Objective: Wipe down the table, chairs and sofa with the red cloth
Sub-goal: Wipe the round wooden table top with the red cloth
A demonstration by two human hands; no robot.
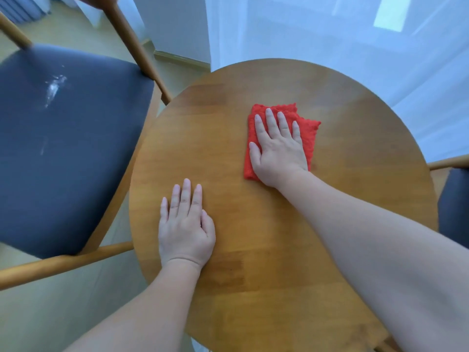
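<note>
Under right hand (278, 151), folded red cloth (308, 134)

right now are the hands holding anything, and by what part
Nothing is gripped. The right hand presses flat on the middle of the red cloth; the left hand rests flat on the table.

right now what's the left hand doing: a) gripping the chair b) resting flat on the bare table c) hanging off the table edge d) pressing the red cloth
b: the left hand lies flat on bare table wood, while the right hand presses the cloth.
</note>
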